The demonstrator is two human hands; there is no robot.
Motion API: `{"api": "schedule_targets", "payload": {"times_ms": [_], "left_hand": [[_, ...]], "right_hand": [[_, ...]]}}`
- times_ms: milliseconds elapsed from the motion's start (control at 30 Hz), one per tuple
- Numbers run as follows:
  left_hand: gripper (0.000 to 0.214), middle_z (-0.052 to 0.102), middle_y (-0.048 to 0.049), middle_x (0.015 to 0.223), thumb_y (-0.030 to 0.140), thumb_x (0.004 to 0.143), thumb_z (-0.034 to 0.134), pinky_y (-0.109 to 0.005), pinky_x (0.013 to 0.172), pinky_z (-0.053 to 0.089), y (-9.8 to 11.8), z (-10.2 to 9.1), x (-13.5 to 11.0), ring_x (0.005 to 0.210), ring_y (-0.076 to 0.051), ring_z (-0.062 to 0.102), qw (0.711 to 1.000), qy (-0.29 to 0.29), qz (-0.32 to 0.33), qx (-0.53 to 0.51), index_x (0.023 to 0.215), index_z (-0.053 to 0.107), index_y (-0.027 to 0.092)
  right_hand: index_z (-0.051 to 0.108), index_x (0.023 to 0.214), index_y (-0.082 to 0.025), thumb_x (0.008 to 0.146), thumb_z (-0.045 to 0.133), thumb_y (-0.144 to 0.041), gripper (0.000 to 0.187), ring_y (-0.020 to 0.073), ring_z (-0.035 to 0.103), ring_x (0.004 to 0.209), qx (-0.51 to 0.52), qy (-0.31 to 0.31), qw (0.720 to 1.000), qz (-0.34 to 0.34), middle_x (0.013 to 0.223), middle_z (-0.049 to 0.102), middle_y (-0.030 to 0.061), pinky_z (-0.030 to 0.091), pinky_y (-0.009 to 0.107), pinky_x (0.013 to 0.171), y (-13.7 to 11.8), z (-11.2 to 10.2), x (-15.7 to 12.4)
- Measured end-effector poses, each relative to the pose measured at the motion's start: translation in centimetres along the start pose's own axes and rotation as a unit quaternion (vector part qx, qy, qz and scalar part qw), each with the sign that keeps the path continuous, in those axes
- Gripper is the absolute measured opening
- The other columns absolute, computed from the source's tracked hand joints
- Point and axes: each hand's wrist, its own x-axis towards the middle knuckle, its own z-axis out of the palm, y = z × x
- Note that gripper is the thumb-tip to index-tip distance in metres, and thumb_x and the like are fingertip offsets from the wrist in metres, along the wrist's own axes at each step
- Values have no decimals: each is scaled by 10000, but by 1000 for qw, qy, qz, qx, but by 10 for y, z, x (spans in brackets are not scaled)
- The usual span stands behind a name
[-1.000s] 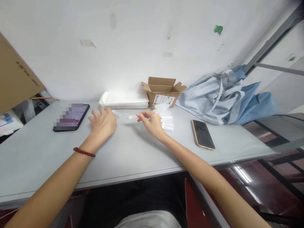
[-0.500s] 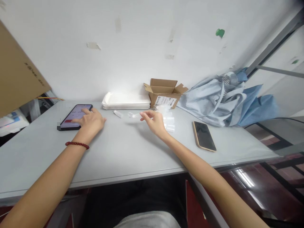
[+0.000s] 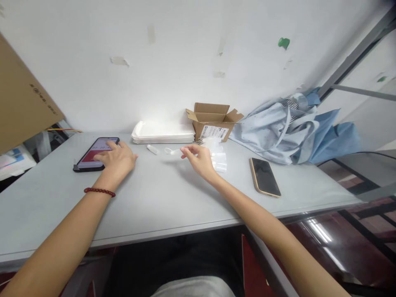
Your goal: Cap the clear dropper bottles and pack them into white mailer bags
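Right hand [image 3: 199, 159]: thumb and forefinger pinched together on a whitish looped piece [image 3: 171, 152], small, slender, its loop toward the left; finer detail too blurred to tell. Left hand [image 3: 116, 159]: fingers spread wide over the screen of a black-cased phone [image 3: 88, 156], lit purple and red. Between the hands, on the grey table [image 3: 173, 198]: one white capsule-shaped piece [image 3: 152, 149]. Beside the right hand: fanned clear plastic pieces [image 3: 220, 161]. Against one second earlier: left hand moved from beside the capsule-shaped piece to the phone; right-hand pinch unchanged.

phone [image 3: 93, 152] at left; box [image 3: 213, 131] between stack [image 3: 163, 133] and bag [image 3: 275, 132]
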Motion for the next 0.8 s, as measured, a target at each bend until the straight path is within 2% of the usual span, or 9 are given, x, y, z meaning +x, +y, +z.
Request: {"api": "schedule_targets", "payload": {"times_ms": [33,100,167,233,300,367,533,700,800], "left_hand": [[620,352,-330,1404,436,866,508,-670,897,307,3,-2,-5,1212,-539,415,999,22,28,-5,1327,447,26],[536,454,-300,1341,390,874,479,-612,928,360,10,-6,-15,1222,-472,447,989,32,129,-62,1286,479,47],[483,560,-214,1269,376,867,473,-482,939,428,19,-7,-23,1167,-354,539,955,-26,234,-181,1265,496,101],[440,626,-130,1207,393,868,462,-378,910,464,28,-6,-29,1097,-264,595,900,-112,301,-295,1233,520,154],[401,670,-90,1124,430,879,440,-339,866,476,33,-3,-33,1033,-229,623,855,-174,334,-356,1164,565,177],[385,699,-73,1002,459,875,448,-328,808,480,35,-1,-35,939,-221,641,840,-196,351,-365,1075,613,175],[337,691,-43,794,444,814,518,-310,700,457,31,0,-29,742,-206,620,850,-181,371,-329,913,684,169],[350,717,-66,871,415,802,467,-327,725,431,14,1,-5,795,-244,612,907,-62,349,-227,877,712,177],[369,723,-64,862,430,786,464,-322,705,430,-2,5,13,794,-260,618,922,-47,334,-190,889,724,190]], "right_hand": [[695,822,-165,872,566,-400,272,153,625,682,-4,-2,1000,1,713,727,19,423,257,672,0,1,0],[693,821,-167,873,568,-380,252,155,631,701,-8,-9,1000,1,715,727,20,427,260,687,2,2,1],[691,824,-165,872,572,-360,234,156,637,711,-9,-16,1000,3,719,728,22,430,264,697,4,3,1],[689,836,-159,870,575,-354,228,159,644,713,-7,-24,1000,13,725,730,28,435,269,695,8,5,2],[687,856,-151,867,578,-358,235,169,654,720,4,-32,999,23,734,732,37,441,273,683,11,6,3],[683,872,-140,866,579,-365,248,180,667,739,25,-38,998,34,739,734,50,449,276,680,14,7,4],[673,880,-124,877,573,-355,251,190,686,781,36,-48,997,47,787,736,78,474,289,718,16,8,5],[650,976,-143,871,593,-348,237,192,667,944,-39,-37,998,29,1012,722,97,484,296,774,14,6,6],[631,1014,-134,881,580,-339,249,183,662,957,-44,-38,998,20,1034,714,104,487,287,768,13,4,7]]}}
